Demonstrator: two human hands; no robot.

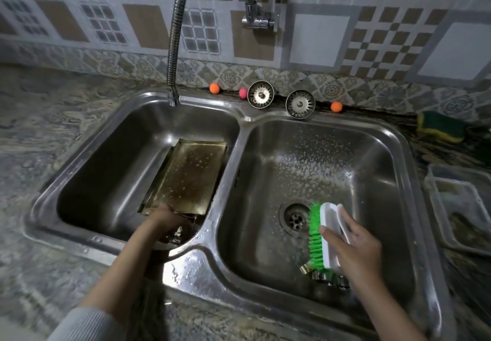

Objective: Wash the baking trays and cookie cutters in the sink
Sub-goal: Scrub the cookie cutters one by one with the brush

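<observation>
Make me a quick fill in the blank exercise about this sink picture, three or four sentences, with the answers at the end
1. The right hand holds a brush with ____ bristles.
2. The baking tray leans in the ____ basin of the sink.
3. The left hand reaches into the basin at the tray's ____ end.
4. ____ strainers stand behind the sink.

Answers: green; left; near; Two

A mottled stone counter (53,133) carries a steel double sink (233,138), two strainers (260,94) and three small balls (214,88) along its back edge, and a sponge (439,126) at its right edge.
</observation>
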